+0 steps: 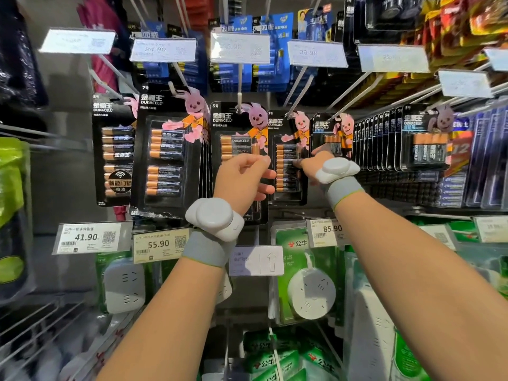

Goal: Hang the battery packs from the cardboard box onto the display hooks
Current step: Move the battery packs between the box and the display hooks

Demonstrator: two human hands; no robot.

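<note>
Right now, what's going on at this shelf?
A person is hanging battery packs on a shop display. Their left hand pinches the wide Duracell pack, which hangs on the centre hook. The right hand touches the narrower pack beside it, grip unclear. The cardboard box isn't in view.

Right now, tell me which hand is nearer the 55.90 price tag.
Left. The left hand holds a battery pack up and right of the price tag; the right hand is farther right, beyond that pack.
</note>
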